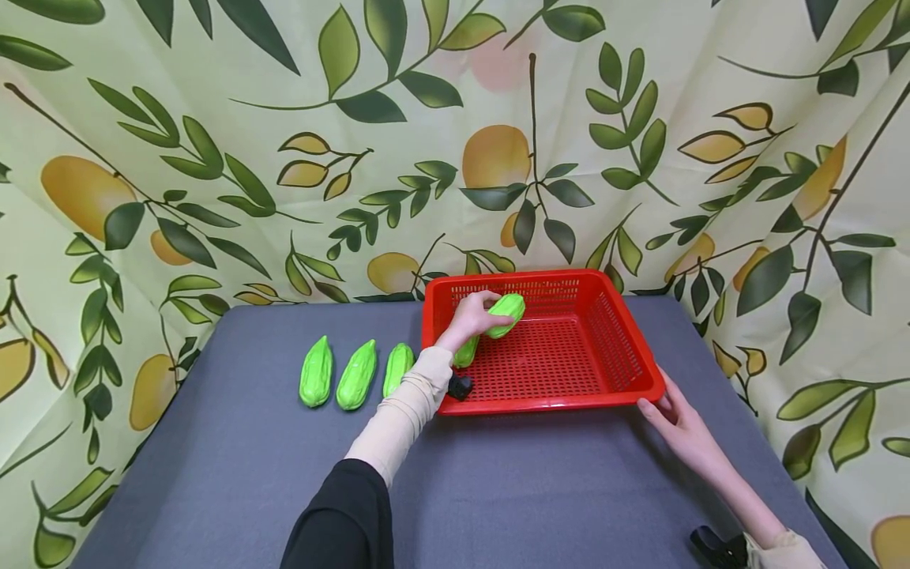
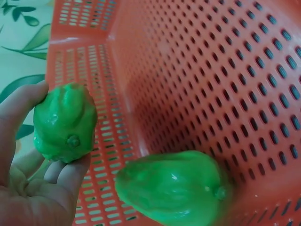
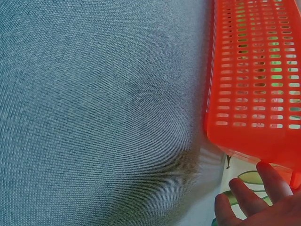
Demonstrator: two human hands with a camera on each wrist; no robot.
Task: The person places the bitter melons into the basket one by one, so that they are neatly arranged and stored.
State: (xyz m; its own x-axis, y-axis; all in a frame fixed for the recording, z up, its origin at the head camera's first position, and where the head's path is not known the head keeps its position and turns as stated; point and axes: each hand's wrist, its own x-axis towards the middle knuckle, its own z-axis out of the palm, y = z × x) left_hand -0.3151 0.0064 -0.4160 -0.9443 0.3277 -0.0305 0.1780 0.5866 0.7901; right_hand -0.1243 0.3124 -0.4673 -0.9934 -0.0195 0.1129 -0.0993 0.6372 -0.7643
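My left hand [image 1: 475, 318] holds a bright green, ridged bitter melon [image 1: 507, 314] between thumb and fingers over the left part of a red plastic basket [image 1: 547, 407]. Below it, a second bitter melon [image 2: 174, 188] lies in the basket; in the head view the hand partly covers it. At the basket's front right corner is my right hand [image 1: 678, 427], thumb and fingers at the rim. The right wrist view shows its fingers [image 3: 275, 183] stretched out beside the corner, one fingertip right at the red plastic.
Three more bitter melons stand in a row left of the basket: one at the far left [image 1: 316, 373], one in the middle [image 1: 357, 375] and one by my left sleeve [image 1: 398, 368]. Grey cloth [image 1: 498, 490] covers the table. A leaf-patterned curtain [image 1: 426, 158] hangs behind.
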